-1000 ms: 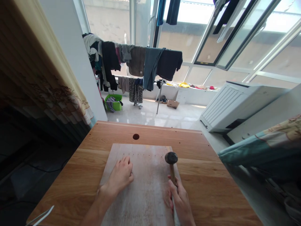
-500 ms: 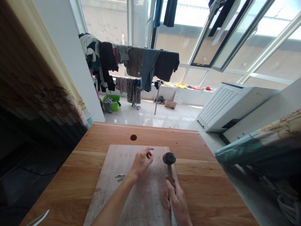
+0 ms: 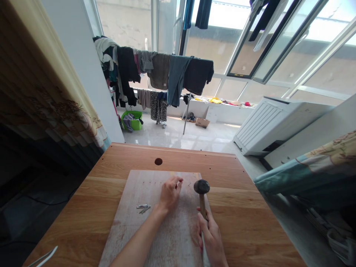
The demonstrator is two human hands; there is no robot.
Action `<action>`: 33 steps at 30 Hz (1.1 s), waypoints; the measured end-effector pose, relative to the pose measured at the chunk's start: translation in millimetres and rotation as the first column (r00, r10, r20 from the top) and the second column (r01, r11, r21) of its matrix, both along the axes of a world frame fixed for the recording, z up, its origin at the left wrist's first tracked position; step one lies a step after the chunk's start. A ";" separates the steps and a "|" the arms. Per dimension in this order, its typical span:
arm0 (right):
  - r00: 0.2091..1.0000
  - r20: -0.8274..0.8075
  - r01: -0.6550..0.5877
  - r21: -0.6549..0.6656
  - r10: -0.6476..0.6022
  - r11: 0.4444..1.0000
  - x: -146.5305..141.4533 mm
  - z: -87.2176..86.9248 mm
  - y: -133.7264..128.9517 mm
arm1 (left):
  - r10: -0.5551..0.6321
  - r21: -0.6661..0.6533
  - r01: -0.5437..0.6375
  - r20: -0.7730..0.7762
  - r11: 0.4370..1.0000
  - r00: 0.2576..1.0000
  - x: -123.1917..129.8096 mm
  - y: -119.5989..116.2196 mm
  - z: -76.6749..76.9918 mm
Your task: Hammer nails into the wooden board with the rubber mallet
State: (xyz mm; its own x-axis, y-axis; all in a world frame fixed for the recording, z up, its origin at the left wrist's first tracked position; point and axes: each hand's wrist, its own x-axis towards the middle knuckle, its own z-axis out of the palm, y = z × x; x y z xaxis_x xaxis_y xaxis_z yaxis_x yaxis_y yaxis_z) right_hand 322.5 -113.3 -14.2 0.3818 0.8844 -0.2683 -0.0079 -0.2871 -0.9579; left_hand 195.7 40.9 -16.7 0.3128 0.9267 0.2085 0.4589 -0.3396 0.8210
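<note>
My left hand is over the upper part of a pale, worn wooden board. Its thumb and fingertips are pinched together; whatever may be between them is too small to make out. My right hand is wrapped round the handle of a hammer, whose dark, round head points up near the board's right edge. Several loose nails lie in a small pile left of my left forearm. A row of small dark dots runs across the board's upper left, up to my hand.
The board lies on a wooden table with a round hole near its far edge. A white object pokes in at the lower left. Beyond are a laundry rack with clothes, a green basket and a white cabinet.
The fingers of my left hand have closed from a loose curl into a pinch, and the hand has shifted slightly right. My right hand and the hammer have barely moved.
</note>
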 end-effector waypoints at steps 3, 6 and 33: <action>1.000 0.004 0.003 0.004 -0.003 1.000 0.2 -1.3 -0.8 | -0.025 -0.005 0.025 -0.016 1.000 1.000 0.4 -0.3 -0.1; 1.000 -0.006 0.009 0.007 -0.009 1.000 0.9 -2.0 -1.2 | -0.029 -0.010 0.029 -0.023 1.000 0.999 0.9 0.4 -0.8; 0.985 -0.066 -0.158 -0.025 0.156 0.987 -26.5 40.2 19.4 | -0.017 -0.032 0.019 0.043 0.999 0.999 4.5 5.0 -5.1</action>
State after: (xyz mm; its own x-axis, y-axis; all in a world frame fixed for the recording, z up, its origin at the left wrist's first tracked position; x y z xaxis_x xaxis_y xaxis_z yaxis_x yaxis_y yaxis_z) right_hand 296.0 -93.8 26.0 0.2197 0.9234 -0.3147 -0.0211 -0.3180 -0.9478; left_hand 200.3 45.9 -21.8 0.3210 0.9275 0.1917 0.4170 -0.3202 0.8506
